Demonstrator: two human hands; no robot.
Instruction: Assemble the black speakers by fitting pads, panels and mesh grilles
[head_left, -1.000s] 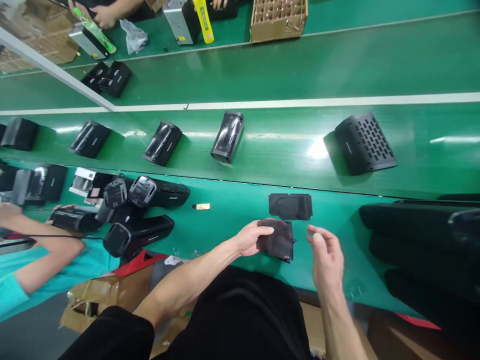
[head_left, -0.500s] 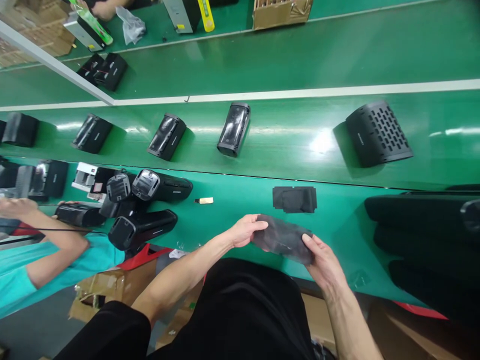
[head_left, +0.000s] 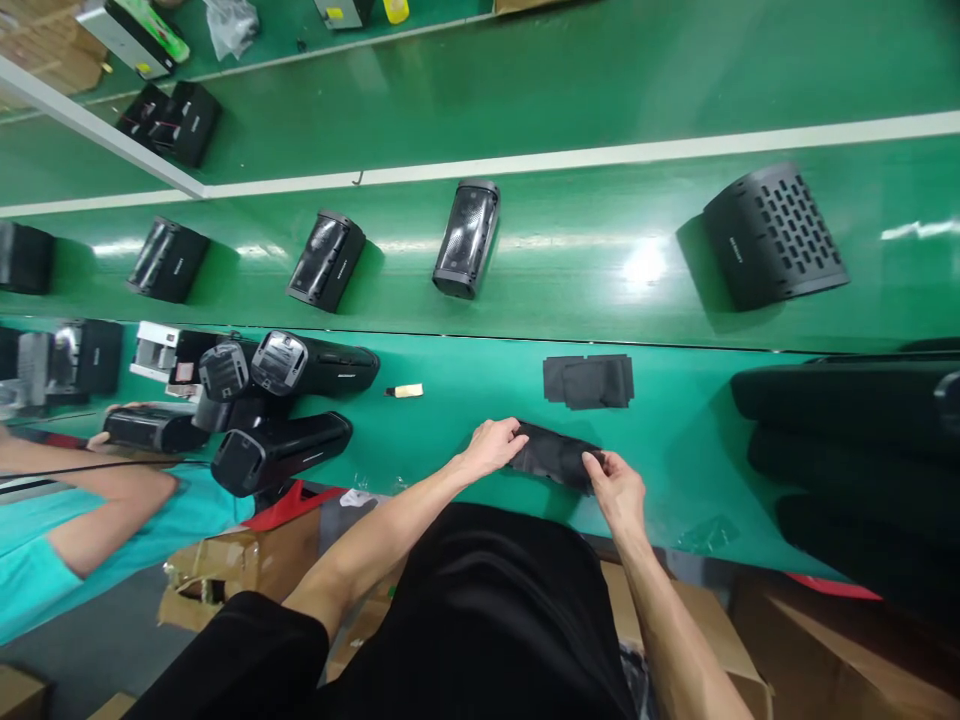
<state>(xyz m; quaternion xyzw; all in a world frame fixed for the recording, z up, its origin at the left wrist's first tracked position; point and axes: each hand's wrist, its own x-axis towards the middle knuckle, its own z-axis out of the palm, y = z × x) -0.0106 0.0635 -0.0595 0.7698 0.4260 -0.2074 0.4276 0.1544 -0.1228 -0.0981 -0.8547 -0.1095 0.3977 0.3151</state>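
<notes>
A thin, dark, see-through mesh sheet (head_left: 553, 458) is stretched low over the green worktop in front of my body. My left hand (head_left: 491, 446) pinches its left end, thumb on top. At the other end, my right hand (head_left: 615, 482) has thumb and fingers closed on the edge. Just beyond the sheet lies a small pile of flat black mesh pieces (head_left: 598, 382), touched by neither hand. A small cutter-like piece with a pale handle (head_left: 409, 391) rests to the left of that pile.
Black speakers (head_left: 466, 240) stand spaced along the green conveyor (head_left: 585, 300). More speakers (head_left: 289, 450) are gathered on my left, beside a co-worker's arm (head_left: 112, 478). Large dark cylinders (head_left: 840, 410) lie at right. Cardboard boxes (head_left: 705, 630) sit below the table edge.
Both hands have lowered the mesh sheet toward the worktop, and it now looks flatter and narrower. My right hand has shifted slightly left. The camera view has tilted a little downward.
</notes>
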